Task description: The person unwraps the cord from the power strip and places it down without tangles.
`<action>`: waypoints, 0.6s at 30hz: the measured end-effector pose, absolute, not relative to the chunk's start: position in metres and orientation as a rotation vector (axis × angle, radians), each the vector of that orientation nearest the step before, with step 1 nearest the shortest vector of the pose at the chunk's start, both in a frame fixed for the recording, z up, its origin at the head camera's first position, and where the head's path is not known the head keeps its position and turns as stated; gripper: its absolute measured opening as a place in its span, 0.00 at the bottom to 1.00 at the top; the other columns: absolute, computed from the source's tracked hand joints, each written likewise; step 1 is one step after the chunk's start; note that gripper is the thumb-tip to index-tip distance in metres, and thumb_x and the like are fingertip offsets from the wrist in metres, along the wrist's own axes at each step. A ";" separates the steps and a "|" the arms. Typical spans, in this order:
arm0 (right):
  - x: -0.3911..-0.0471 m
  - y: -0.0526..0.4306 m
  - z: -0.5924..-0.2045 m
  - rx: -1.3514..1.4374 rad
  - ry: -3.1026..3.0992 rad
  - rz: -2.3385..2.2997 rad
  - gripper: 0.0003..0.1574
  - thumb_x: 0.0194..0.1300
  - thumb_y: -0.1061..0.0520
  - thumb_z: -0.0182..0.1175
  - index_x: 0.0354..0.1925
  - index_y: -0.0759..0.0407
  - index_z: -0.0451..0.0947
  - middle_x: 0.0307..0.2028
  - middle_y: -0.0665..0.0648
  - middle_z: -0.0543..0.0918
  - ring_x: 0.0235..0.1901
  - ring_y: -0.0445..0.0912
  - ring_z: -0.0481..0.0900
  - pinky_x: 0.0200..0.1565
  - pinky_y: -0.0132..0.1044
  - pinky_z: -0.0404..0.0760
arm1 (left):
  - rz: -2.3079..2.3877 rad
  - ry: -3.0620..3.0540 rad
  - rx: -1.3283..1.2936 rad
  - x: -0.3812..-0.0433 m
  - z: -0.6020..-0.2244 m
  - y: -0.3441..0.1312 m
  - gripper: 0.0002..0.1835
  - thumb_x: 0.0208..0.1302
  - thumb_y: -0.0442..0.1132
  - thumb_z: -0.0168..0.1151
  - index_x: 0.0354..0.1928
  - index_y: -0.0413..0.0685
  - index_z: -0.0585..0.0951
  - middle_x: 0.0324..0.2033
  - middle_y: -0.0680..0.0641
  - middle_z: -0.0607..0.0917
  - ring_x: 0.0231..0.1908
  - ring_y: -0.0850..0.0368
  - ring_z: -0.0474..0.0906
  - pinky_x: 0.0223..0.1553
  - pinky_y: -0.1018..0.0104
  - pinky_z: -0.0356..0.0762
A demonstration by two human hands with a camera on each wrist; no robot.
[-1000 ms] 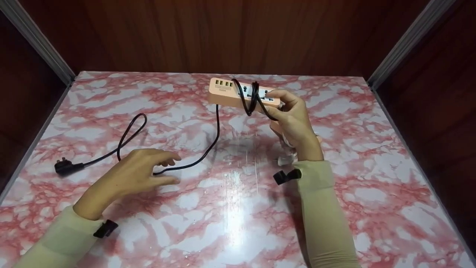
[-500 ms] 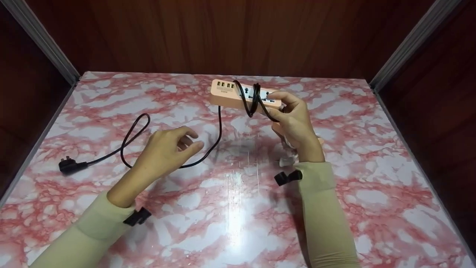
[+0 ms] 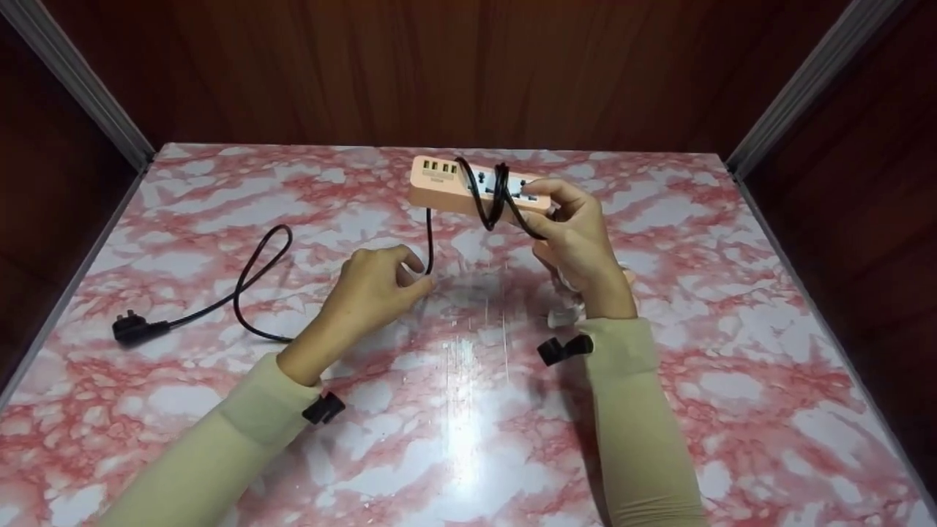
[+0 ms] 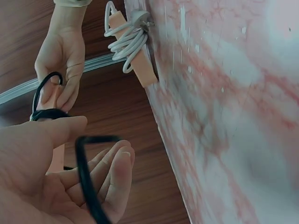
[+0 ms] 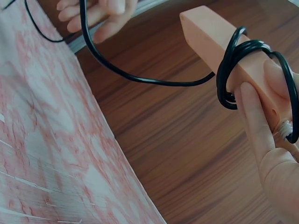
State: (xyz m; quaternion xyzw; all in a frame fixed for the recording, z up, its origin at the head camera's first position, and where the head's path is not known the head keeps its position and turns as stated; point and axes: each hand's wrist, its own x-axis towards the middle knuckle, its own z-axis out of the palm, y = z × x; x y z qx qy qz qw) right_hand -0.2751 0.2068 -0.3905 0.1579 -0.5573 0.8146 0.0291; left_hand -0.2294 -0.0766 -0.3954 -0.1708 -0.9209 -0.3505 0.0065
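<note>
My right hand [image 3: 585, 238] grips one end of a peach power strip [image 3: 439, 179], thumb and fingers on either side, holding it raised over the table. Several turns of black cord [image 5: 250, 46] wrap round the strip's middle. From there the cord drops, passes my left hand [image 3: 370, 289] and runs left to a black plug [image 3: 132, 328]. In the left wrist view the cord crosses between my left thumb and my loosely bent fingers [image 4: 120, 172], which stand apart from each other. The strip's row of USB ports faces up in the head view.
A second peach power strip [image 4: 145, 70], its white cord [image 4: 126, 46] bundled round it, lies on the table behind my right hand, with a pale plug [image 4: 141, 20]. The red-and-white marbled table [image 3: 695, 439] is bounded by dark wood panels [image 3: 454, 73].
My left hand has moved right and up along the cord, from near the cord's loop to just below the strip. My right hand and the strip have stayed nearly still.
</note>
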 end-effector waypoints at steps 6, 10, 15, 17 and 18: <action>-0.275 0.206 -0.390 0.475 -1.733 2.490 0.21 0.63 0.79 0.63 0.42 0.57 0.88 0.31 0.57 0.82 0.21 0.39 0.68 0.18 0.29 0.59 | -1.104 -2.890 -0.549 -0.232 -0.405 -0.073 0.12 0.69 0.44 0.73 0.45 0.41 0.90 0.32 0.46 0.93 0.35 0.51 0.91 0.41 0.53 0.86; -0.275 0.205 -0.391 0.481 -1.752 2.458 0.21 0.63 0.79 0.64 0.42 0.56 0.89 0.41 0.56 0.83 0.27 0.41 0.76 0.25 0.28 0.71 | -1.181 -2.886 -0.544 -0.233 -0.409 -0.077 0.12 0.68 0.43 0.74 0.45 0.42 0.91 0.30 0.48 0.93 0.34 0.52 0.91 0.47 0.52 0.85; -0.274 0.205 -0.391 0.494 -1.747 2.449 0.21 0.63 0.79 0.64 0.42 0.56 0.89 0.44 0.57 0.82 0.26 0.40 0.75 0.23 0.28 0.68 | -1.381 -2.862 -0.509 -0.236 -0.414 -0.083 0.13 0.69 0.45 0.74 0.47 0.43 0.91 0.33 0.48 0.93 0.31 0.46 0.91 0.42 0.55 0.86; -0.274 0.206 -0.391 0.492 -1.752 2.428 0.20 0.63 0.79 0.65 0.42 0.56 0.88 0.45 0.56 0.83 0.28 0.40 0.76 0.25 0.28 0.72 | -1.438 -2.854 -0.495 -0.237 -0.415 -0.084 0.14 0.69 0.45 0.73 0.48 0.43 0.91 0.35 0.47 0.93 0.32 0.44 0.91 0.37 0.59 0.86; -0.274 0.206 -0.391 0.490 -1.754 2.420 0.20 0.63 0.79 0.65 0.42 0.57 0.88 0.45 0.57 0.83 0.29 0.41 0.77 0.27 0.28 0.74 | -1.452 -2.850 -0.487 -0.238 -0.416 -0.085 0.13 0.69 0.45 0.72 0.49 0.44 0.91 0.37 0.47 0.93 0.33 0.43 0.91 0.35 0.61 0.85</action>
